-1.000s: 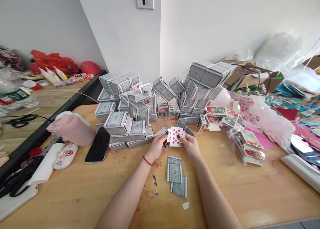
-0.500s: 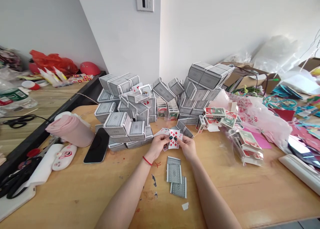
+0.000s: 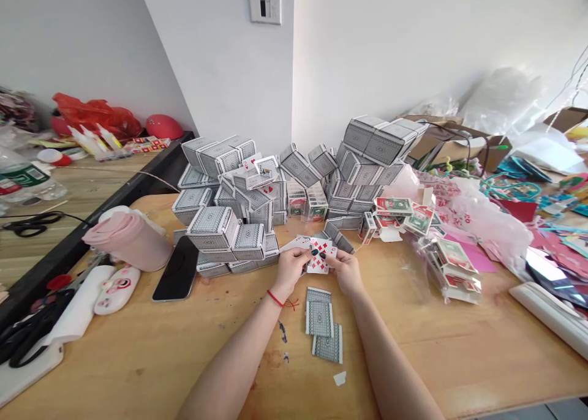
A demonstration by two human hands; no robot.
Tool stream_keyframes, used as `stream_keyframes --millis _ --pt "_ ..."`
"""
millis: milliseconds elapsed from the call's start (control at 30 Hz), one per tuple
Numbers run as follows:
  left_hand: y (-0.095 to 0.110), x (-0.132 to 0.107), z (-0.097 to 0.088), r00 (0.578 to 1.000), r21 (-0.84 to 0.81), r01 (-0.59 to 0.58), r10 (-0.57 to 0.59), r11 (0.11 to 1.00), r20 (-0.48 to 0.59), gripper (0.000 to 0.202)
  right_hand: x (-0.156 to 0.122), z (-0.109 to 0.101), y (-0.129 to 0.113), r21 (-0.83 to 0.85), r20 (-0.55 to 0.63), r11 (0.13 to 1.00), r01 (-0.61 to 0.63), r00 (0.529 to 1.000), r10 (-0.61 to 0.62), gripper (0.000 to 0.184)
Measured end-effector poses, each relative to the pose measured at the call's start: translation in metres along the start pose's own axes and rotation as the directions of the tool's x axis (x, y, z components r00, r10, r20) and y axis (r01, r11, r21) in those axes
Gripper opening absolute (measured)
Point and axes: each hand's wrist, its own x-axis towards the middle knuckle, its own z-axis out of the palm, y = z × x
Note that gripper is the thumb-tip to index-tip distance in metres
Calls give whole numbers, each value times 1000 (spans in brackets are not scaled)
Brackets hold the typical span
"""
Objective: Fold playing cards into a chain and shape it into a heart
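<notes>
Both hands meet at the middle of the table around a playing card (image 3: 320,262), a ten of diamonds with its face toward me. My left hand (image 3: 294,267) pinches its left side, thumb on the face. My right hand (image 3: 348,269) grips the right side the same way, with the corner of another red-pip card showing beside it. More loose cards (image 3: 296,243) lie just behind my left fingers, partly hidden. Closer to me, several folded cards (image 3: 320,318) rest back side up in an overlapping row. A folded card piece (image 3: 339,239) leans behind my right hand.
Stacked blocks of folded cards rise at the left (image 3: 212,227) and right (image 3: 367,157). Card boxes (image 3: 452,258) lie right. A black phone (image 3: 177,270), pink roll (image 3: 131,239) and black scissors (image 3: 34,331) are on the left. A paper scrap (image 3: 339,378) lies near the front.
The ten of diamonds has tilted slightly and its lower part has shifted left between my hands. My left wrist has moved a little to the right. The folded cards stay put.
</notes>
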Motion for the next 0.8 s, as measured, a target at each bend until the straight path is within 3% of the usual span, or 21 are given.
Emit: stream_keyframes --millis 167,400,600,800 --pt "-3 1 -1 997 92 -56 61 994 -50 26 0 0 1 -2 10 1000 -4 1000 4 26" --pt "-6 -1 -2 952 319 -256 295 913 -80 30 -1 4 1 -100 28 995 20 999 -18 29" --pt "-4 -5 0 895 563 -321 439 762 -84 28 -3 11 1 -239 35 970 38 999 -30 28" --pt "-2 -4 -4 892 712 -299 451 635 -28 38 -6 13 0 -284 51 957 67 997 -55 28"
